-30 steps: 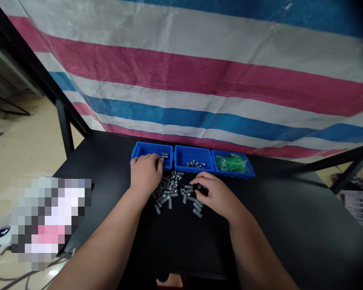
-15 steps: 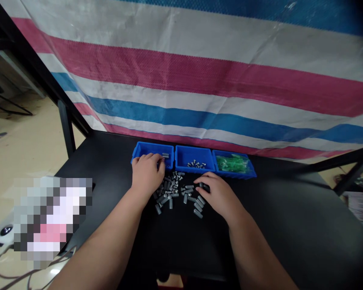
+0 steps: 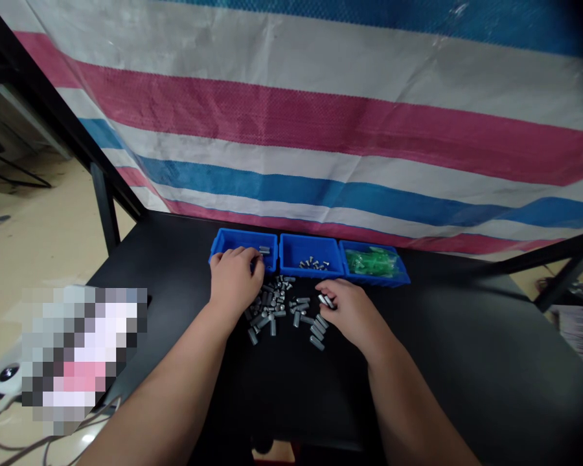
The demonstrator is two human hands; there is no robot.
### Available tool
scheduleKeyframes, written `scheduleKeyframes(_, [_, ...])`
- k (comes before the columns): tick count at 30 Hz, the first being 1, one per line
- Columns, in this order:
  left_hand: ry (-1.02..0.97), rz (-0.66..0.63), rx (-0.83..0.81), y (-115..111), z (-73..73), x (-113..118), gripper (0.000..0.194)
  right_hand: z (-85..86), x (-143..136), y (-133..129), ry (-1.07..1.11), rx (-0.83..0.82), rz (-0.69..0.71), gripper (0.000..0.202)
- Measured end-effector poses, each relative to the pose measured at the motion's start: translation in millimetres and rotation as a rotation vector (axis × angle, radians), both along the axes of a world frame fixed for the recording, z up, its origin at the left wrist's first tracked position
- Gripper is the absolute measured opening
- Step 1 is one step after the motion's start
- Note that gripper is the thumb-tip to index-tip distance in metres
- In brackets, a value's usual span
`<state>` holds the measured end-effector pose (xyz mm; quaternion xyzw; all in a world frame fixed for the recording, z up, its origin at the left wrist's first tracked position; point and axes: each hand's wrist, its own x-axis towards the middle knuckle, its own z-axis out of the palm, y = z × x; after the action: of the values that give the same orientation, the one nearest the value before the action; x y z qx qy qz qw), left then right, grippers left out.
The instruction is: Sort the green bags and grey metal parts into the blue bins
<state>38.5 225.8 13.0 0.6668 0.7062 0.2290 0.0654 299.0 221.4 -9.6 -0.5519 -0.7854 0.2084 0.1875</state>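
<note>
My right hand (image 3: pixel 350 314) is closed, pinching small silver metal pins (image 3: pixel 326 301) between thumb and fingers just above the black table. Below and left of it lie loose grey metal pins (image 3: pixel 317 343). A denser pile of pins and screws (image 3: pixel 271 301) spreads beside my left hand (image 3: pixel 236 278). That hand rests at the front rim of the left blue bin (image 3: pixel 247 233), fingers curled together; whatever is in them is hidden. A few pins (image 3: pixel 264 250) lie inside this bin. Several screws (image 3: pixel 315 264) are in the middle blue bin (image 3: pixel 311 241).
The right blue bin (image 3: pixel 376 281) holds a clear bag of green pieces (image 3: pixel 373 261). Behind the bins hangs a striped plastic sheet (image 3: pixel 282 116). A pixelated object (image 3: pixel 87 356) and cables (image 3: pixel 17 446) occupy the left side. Black frame posts (image 3: pixel 104 207) border the table.
My right hand has turned slightly, and silver pins now show between its fingers. My left hand stays at the left bin almost unmoved. The whole view has shifted a little.
</note>
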Motion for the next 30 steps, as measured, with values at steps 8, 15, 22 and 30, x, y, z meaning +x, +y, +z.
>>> scheduleKeyframes(8, [-0.002, 0.006, 0.018, 0.4, -1.3, 0.8, 0.024, 2.8, -0.4, 0.6, -0.036, -0.028, -0.035, 0.031])
scheduleKeyframes(15, [-0.012, -0.005, 0.017, 0.8, -2.9, 0.1, 0.023, 5.4, 1.4, -2.7, -0.146, 0.025, -0.044, 0.035])
scheduleKeyframes(22, [-0.012, -0.006, 0.024, 1.1, -3.3, 0.3, 0.022, 3.9, 7.7, -2.6, -0.092, -0.085, -0.078, 0.022])
scheduleKeyframes(30, [-0.011, -0.01, 0.024, 0.9, -3.7, 0.6, 0.023, 3.7, 2.1, -0.7, 0.043, -0.11, 0.07, 0.015])
